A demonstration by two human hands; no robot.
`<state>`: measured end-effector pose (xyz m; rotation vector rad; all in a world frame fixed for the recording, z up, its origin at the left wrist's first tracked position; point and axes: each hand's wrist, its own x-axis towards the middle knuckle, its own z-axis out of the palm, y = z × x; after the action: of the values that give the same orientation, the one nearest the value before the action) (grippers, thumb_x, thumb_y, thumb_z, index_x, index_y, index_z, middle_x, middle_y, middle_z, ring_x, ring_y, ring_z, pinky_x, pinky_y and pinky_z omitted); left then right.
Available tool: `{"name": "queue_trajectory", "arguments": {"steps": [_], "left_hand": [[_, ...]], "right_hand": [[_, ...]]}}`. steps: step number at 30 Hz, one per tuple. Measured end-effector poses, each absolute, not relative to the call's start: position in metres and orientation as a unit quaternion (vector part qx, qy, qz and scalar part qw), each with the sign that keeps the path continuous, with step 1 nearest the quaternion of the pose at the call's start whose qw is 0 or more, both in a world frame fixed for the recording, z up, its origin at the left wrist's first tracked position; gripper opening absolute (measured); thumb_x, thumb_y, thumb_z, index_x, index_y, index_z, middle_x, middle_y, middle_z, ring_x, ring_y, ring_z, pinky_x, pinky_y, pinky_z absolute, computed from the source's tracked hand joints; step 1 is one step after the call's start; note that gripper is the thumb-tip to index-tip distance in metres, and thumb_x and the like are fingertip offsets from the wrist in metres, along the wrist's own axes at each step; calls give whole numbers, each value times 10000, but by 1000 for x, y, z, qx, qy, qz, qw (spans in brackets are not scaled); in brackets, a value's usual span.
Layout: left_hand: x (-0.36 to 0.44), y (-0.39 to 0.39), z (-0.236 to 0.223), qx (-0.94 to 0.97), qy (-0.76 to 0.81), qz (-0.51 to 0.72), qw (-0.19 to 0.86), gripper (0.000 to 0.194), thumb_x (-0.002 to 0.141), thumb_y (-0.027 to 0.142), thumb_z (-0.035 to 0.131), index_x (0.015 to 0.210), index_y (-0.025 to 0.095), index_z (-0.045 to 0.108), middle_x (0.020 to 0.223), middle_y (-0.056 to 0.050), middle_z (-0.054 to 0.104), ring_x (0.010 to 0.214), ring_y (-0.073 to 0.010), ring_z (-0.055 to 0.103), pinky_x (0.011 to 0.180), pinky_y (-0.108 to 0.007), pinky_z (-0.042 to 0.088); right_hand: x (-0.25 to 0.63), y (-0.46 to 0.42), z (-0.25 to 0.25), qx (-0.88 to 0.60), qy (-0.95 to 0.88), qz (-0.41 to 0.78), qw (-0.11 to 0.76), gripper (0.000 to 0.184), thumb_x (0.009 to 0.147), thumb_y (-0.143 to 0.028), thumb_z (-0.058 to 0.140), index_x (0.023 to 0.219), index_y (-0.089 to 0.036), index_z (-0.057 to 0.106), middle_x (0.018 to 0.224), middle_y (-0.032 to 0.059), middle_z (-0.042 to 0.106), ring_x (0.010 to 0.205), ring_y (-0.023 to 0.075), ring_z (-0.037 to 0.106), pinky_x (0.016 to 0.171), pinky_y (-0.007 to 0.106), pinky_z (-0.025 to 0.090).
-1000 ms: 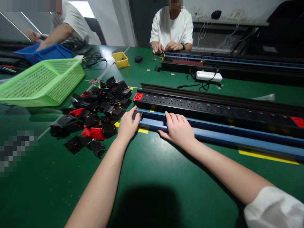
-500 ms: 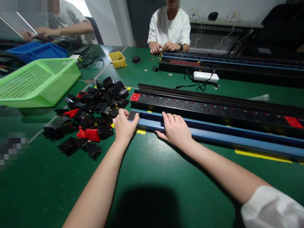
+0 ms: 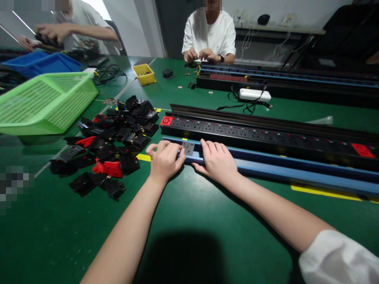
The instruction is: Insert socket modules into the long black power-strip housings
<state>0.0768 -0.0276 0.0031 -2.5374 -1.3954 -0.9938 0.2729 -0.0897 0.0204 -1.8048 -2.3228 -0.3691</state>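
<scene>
A long blue metal channel [image 3: 266, 167] lies on the green table, its left end in front of me. Inside it, near that end, sits a black socket module [image 3: 188, 148] with its slotted face up. My left hand [image 3: 166, 159] is closed at the module's left side, thumb on the near wall and fingers on the far side; the fingertips are partly hidden. My right hand [image 3: 219, 159] grips the channel just right of the module, fingers over the top and thumb along the near edge. Left of my hands lies a heap of black socket modules [image 3: 111, 148], with some red ones [image 3: 111, 168].
Behind the channel lies a filled socket strip [image 3: 231, 129]. A green basket [image 3: 74, 92], blue bins [image 3: 59, 63] and a yellow box [image 3: 144, 75] stand to the left. A white power strip [image 3: 254, 95] lies farther back. Two people work across the table.
My left hand has moved right along the channel, and the socket module has slid right with it, closer to my right hand. My right hand stays in place on the channel.
</scene>
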Motion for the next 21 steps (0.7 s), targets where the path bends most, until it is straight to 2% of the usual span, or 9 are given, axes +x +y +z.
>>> {"name": "queue_trajectory", "arguments": {"steps": [2,5,9,11,14,16,21], "left_hand": [[75,-27,1,-867,-392,-306,37,203,927,330,561,998,233,725,947,-56,777,995,-281,638,938,-482,277],[74,-27,0,-903,-328,-276,37,306,924,313,567,1191,260,708,1092,-49,779,1043,-269,643,936,-458,313],[74,-27,5,-921,-279,-270,31,375,927,282,547,1276,262,681,1205,-37,752,1070,-251,638,929,-420,366],[74,-27,6,-916,-290,-275,25,349,930,279,533,1235,263,702,1184,-31,759,1056,-247,641,929,-414,373],[72,-25,4,-879,-356,-315,19,283,948,299,483,1019,250,753,1000,-38,783,975,-246,647,926,-422,370],[69,-22,2,-836,-409,-365,17,333,971,321,423,884,236,733,880,-50,761,925,-245,640,912,-427,370],[63,-13,0,-759,-491,-426,-8,384,1003,347,373,782,226,663,807,-51,714,891,-240,612,874,-406,373]], "right_hand": [[273,-90,20,-605,-782,-119,95,816,948,-589,503,1476,27,415,1298,244,602,1115,356,535,978,456,397],[273,-91,21,-596,-787,-116,106,807,956,-553,510,1512,15,367,1377,244,568,1158,357,523,1002,463,392],[275,-91,23,-582,-797,-114,118,817,974,-532,508,1557,-4,288,1486,232,498,1200,342,519,1030,456,392],[275,-91,24,-576,-801,-108,122,810,974,-526,522,1563,-25,283,1507,223,485,1200,331,527,1026,446,402],[277,-91,27,-565,-809,-99,126,785,975,-499,545,1571,-60,284,1518,203,485,1215,316,528,1033,438,412],[278,-91,27,-557,-816,-98,121,768,979,-471,554,1585,-92,273,1522,177,491,1235,313,518,1048,439,412],[279,-92,26,-539,-828,-116,97,705,987,-419,559,1609,-252,272,1515,77,522,1251,342,510,1039,475,426]]}}
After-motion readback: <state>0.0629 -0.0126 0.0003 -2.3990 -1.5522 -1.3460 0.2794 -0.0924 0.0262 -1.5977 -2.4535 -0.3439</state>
